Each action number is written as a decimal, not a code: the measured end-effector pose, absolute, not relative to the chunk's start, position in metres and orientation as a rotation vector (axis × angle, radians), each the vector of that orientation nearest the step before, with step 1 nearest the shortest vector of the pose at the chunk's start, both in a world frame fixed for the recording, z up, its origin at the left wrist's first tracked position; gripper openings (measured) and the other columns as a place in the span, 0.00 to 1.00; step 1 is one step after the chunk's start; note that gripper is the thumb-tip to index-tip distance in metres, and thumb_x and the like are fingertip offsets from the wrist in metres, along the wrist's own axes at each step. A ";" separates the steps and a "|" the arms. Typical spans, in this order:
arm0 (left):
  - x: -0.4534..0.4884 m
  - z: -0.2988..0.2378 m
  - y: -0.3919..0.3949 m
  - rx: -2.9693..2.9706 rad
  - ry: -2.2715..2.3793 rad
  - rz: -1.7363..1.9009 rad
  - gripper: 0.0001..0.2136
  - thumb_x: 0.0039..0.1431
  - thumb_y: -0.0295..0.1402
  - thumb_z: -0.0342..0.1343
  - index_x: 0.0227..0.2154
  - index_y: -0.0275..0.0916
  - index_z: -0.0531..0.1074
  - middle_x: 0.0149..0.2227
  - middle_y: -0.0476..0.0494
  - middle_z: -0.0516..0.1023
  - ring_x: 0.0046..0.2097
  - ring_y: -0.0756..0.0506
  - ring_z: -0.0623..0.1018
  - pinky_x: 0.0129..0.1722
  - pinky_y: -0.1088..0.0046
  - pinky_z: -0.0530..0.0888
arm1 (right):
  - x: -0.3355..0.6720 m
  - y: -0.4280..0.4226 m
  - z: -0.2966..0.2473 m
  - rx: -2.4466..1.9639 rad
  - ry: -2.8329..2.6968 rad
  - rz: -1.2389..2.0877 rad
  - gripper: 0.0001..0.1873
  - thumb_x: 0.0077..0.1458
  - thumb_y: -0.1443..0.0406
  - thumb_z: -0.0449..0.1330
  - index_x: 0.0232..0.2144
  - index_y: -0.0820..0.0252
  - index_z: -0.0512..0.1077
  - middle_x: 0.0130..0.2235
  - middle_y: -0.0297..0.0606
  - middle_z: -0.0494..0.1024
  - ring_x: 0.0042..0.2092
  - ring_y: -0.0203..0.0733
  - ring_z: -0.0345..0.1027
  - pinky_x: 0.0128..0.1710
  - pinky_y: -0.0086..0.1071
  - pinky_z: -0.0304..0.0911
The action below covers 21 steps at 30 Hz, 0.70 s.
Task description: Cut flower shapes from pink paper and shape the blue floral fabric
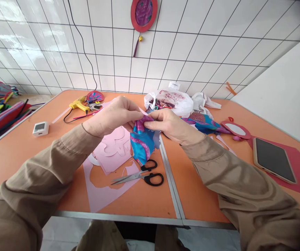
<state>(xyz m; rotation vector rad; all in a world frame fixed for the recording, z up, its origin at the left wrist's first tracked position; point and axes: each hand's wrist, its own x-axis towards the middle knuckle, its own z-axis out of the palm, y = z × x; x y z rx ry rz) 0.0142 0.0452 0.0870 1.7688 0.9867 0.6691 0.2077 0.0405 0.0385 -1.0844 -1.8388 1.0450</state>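
Observation:
Both hands meet above the middle of the orange table [21,153]. My left hand [114,115] and my right hand [169,125] both pinch the top edge of a blue and magenta patterned cloth piece [142,141], which hangs down between them. Under it lie pink paper sheets [113,150] with shapes cut out of them. Black-handled scissors [144,177] rest on the table just in front of the cloth, untouched.
A yellow glue gun [79,104] and keys sit at the back left, a small white device [40,128] nearer. A plastic bag [171,101], more cloth [204,123], a red-framed oval [235,129] and a phone [273,159] lie right. Coloured sheets [0,115] stack far left.

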 end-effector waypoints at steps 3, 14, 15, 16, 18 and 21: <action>0.014 0.087 0.048 1.778 1.002 0.655 0.09 0.55 0.28 0.57 0.22 0.34 0.77 0.25 0.44 0.79 0.28 0.50 0.78 0.31 0.75 0.76 | 0.212 0.043 0.041 -1.068 -1.808 1.234 0.18 0.45 0.51 0.70 0.21 0.58 0.75 0.23 0.35 0.74 0.25 0.39 0.67 0.22 0.31 0.60; 0.012 0.081 0.053 1.997 1.037 0.648 0.07 0.51 0.33 0.66 0.23 0.36 0.78 0.23 0.45 0.78 0.26 0.50 0.76 0.25 0.77 0.72 | 0.210 0.035 0.052 -1.074 -1.887 1.093 0.13 0.47 0.56 0.70 0.25 0.61 0.78 0.25 0.35 0.74 0.28 0.37 0.65 0.25 0.31 0.59; 0.012 0.081 0.054 1.948 1.044 0.657 0.07 0.52 0.32 0.65 0.22 0.35 0.78 0.23 0.46 0.78 0.25 0.51 0.75 0.25 0.76 0.72 | 0.211 0.035 0.052 -1.051 -1.865 1.118 0.13 0.47 0.56 0.70 0.26 0.61 0.78 0.25 0.34 0.75 0.28 0.37 0.66 0.26 0.31 0.60; 0.013 0.082 0.055 1.886 1.050 0.670 0.07 0.53 0.30 0.65 0.22 0.35 0.78 0.22 0.46 0.77 0.24 0.51 0.75 0.25 0.76 0.72 | 0.212 0.035 0.052 -1.030 -1.837 1.151 0.14 0.46 0.56 0.71 0.27 0.60 0.79 0.26 0.34 0.75 0.29 0.38 0.66 0.26 0.31 0.61; 0.013 0.083 0.057 1.747 1.033 0.712 0.08 0.55 0.27 0.62 0.22 0.34 0.77 0.22 0.46 0.76 0.24 0.52 0.75 0.26 0.76 0.72 | 0.214 0.037 0.051 -0.983 -1.790 1.235 0.15 0.43 0.57 0.73 0.31 0.59 0.78 0.28 0.33 0.77 0.30 0.39 0.69 0.28 0.31 0.64; 0.010 0.084 0.062 1.576 0.984 0.764 0.09 0.57 0.25 0.61 0.21 0.33 0.74 0.21 0.47 0.75 0.23 0.52 0.74 0.27 0.75 0.72 | 0.216 0.044 0.046 -0.907 -1.767 1.343 0.21 0.37 0.62 0.76 0.35 0.58 0.78 0.34 0.33 0.80 0.37 0.42 0.74 0.37 0.35 0.69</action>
